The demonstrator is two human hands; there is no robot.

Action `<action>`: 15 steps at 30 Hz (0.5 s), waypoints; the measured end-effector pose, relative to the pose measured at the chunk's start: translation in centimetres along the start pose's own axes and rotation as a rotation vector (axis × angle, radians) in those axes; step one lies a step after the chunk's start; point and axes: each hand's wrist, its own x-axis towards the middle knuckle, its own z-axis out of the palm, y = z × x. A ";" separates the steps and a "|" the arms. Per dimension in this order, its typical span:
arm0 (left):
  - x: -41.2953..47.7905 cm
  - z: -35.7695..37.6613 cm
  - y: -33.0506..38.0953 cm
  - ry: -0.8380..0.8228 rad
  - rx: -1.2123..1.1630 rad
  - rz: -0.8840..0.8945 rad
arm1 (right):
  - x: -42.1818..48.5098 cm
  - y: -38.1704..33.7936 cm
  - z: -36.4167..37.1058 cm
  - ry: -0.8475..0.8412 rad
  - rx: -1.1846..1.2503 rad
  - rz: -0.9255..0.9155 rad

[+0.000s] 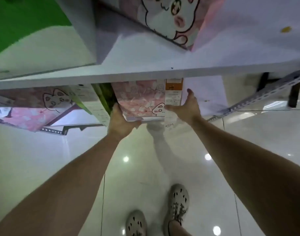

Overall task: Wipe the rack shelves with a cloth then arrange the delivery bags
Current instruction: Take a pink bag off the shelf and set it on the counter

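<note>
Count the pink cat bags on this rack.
3. The top bag is on the upper shelf; the side bag lies at the lower left; the middle bag is gripped by the left hand. Others may be hidden behind.

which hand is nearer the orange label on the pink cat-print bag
Right. The right hand is open below the orange label; the left hand grips the pink cat-print bag at the opposite corner.

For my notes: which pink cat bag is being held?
The pink bag in the middle of the lower shelf; the left hand grips its corner.
</note>
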 end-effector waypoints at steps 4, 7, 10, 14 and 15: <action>3.0 0.7 -0.7 0.099 -0.034 -0.061 | 2.3 0.4 1.2 -0.076 0.030 -0.091; 2.9 1.0 -1.7 0.150 -0.025 -0.046 | 1.5 0.9 1.8 -0.035 0.063 -0.100; 0.8 0.7 -2.0 0.131 0.028 -0.026 | -0.8 1.5 1.3 -0.021 0.068 -0.054; -3.8 -0.5 -1.6 0.081 0.054 -0.050 | -5.8 2.7 0.5 -0.047 0.027 -0.016; -5.2 -0.9 -1.3 0.065 0.063 -0.057 | -7.4 2.9 0.3 -0.052 0.020 -0.004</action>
